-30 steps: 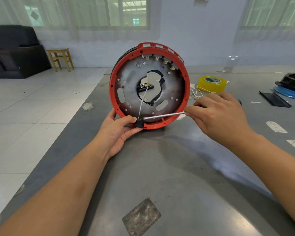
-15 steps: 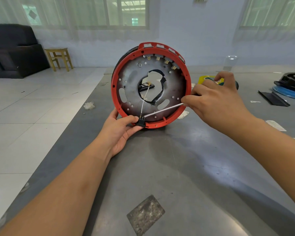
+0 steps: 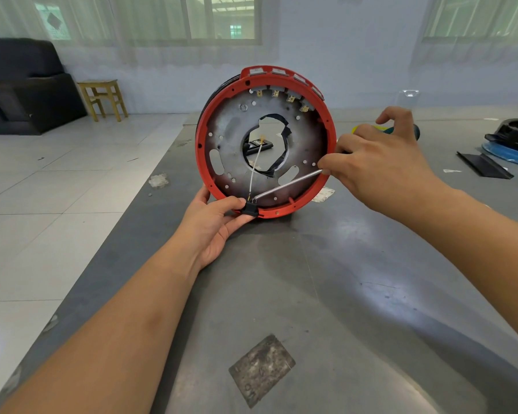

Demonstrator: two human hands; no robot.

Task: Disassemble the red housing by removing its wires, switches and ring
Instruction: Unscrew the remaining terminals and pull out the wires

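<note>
The red housing [image 3: 263,144] stood on edge near the worktop's [image 3: 326,294] left edge. The left hand [image 3: 213,225] pinched its black switch [image 3: 251,208] at the bottom rim; the right hand [image 3: 380,162] gripped a screwdriver [image 3: 287,186] whose tip met the switch.

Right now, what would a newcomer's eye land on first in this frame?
The red housing, standing on edge at the middle of the grey table, its metal plate facing the camera. The left hand pinches the black switch at its bottom rim, while the right hand holds a screwdriver whose tip reaches that switch. A white wire runs up from there.
</note>
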